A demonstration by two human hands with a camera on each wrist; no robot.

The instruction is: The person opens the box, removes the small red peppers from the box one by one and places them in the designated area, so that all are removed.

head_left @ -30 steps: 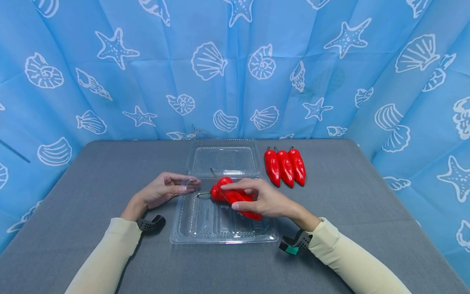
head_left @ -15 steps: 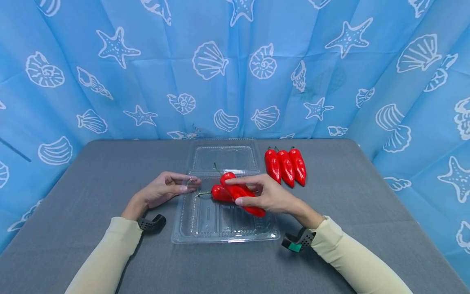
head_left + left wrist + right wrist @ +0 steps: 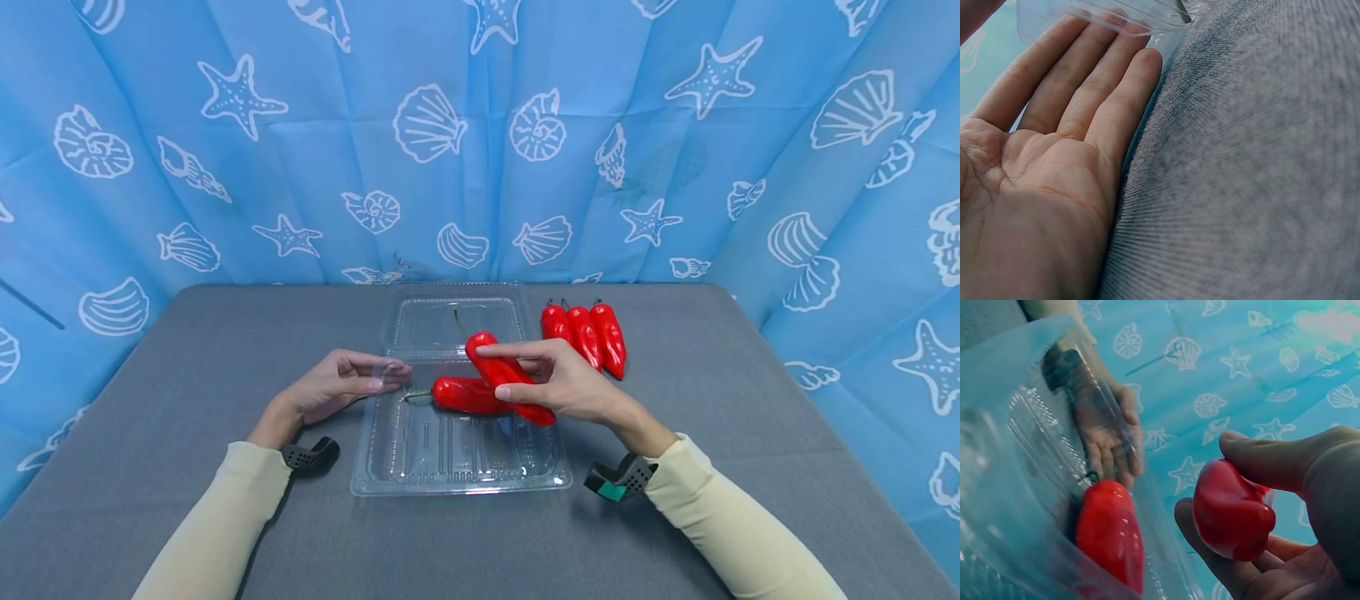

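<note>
A clear plastic hinged container (image 3: 465, 488) stands unfolded at the table's middle, its lid (image 3: 459, 321) laid back behind it. One red pepper (image 3: 461, 395) with a green stem lies across the base. My right hand (image 3: 566, 379) pinches a second red pepper (image 3: 491, 362) between thumb and fingers, tilted above the base, stem pointing up and away. In the right wrist view that held pepper (image 3: 1232, 512) shows its tip end. At the container's left rim, my left hand (image 3: 341, 385) keeps its fingers (image 3: 1063, 81) extended against the clear plastic, palm showing in the left wrist view.
Several red peppers lie in a row, one of them a pepper (image 3: 611, 340) at the right end, on the grey table (image 3: 720, 500) right of the lid. A blue curtain (image 3: 322, 125) with shell prints hangs behind the table.
My right hand has raised its pepper up and to the right, away from the pepper lying in the base, which now shows more fully. My left hand stays in place.
</note>
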